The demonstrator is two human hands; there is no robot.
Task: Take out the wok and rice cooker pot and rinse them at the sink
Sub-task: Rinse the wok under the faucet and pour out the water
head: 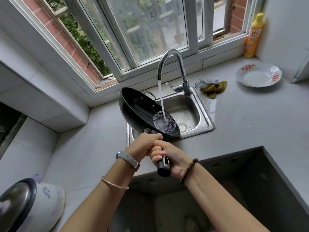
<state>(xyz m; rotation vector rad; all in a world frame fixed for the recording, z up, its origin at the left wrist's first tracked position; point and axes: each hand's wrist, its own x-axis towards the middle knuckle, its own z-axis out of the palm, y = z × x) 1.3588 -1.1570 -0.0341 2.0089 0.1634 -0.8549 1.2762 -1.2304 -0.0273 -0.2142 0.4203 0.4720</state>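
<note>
Now rinsing the black round metal wok (137, 111) —
both gripping its handle (163, 169): left hand (145, 144) nearer the far-lying bowl, right hand (169, 156) at the near end.

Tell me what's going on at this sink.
A person is rinsing the wok. Both hands hold its handle, the left grip nearer the pan, the right grip behind it. The wok hangs tilted over the sink, and the running tap pours into its low side, where water pools. The rice cooker stands on the counter at the near left, untouched.
</note>
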